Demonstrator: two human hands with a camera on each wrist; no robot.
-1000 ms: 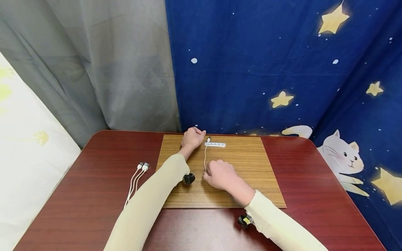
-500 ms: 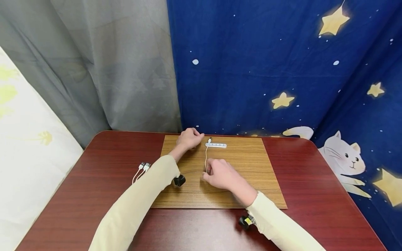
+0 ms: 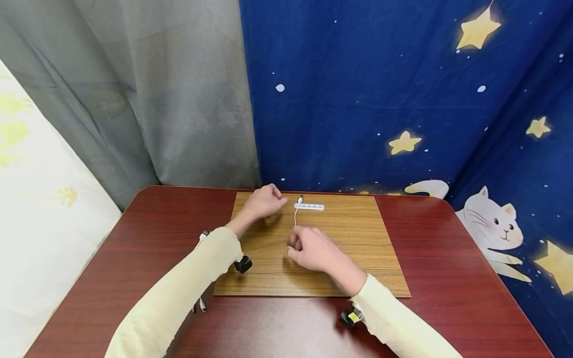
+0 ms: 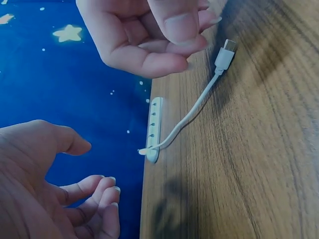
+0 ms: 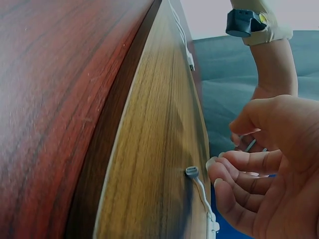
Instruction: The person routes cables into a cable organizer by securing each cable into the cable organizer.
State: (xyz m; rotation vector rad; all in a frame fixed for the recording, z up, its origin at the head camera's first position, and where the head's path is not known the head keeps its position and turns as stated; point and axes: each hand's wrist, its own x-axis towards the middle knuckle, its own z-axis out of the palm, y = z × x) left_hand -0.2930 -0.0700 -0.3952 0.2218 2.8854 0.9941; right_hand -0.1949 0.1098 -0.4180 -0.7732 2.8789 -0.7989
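A white cable clip strip (image 3: 311,207) with several slots lies near the back edge of the wood-grain board. One short white charging cable (image 3: 295,217) sits at the strip's left end slot, one tip poking out behind. Its plug (image 4: 224,58) lies toward the front on the board. My left hand (image 3: 265,202) hovers left of the strip, fingers loosely bent, holding nothing. Just above the cable's near part is my right hand (image 3: 315,249). Its fingers are relaxed with a gap to the thumb, and the plug (image 5: 192,172) lies apart from them in the right wrist view.
The board (image 3: 349,258) rests on a dark red table (image 3: 286,328). More white cables (image 3: 203,235) lie at left, mostly hidden beneath my left forearm. Grey and blue curtains (image 3: 340,99) hang behind the table's back edge.
My left hand has drawn left, away from the strip, and its forearm now covers most of the spare cables. My right hand has loosened from the cable, its fingers slightly spread, barely shifting place.
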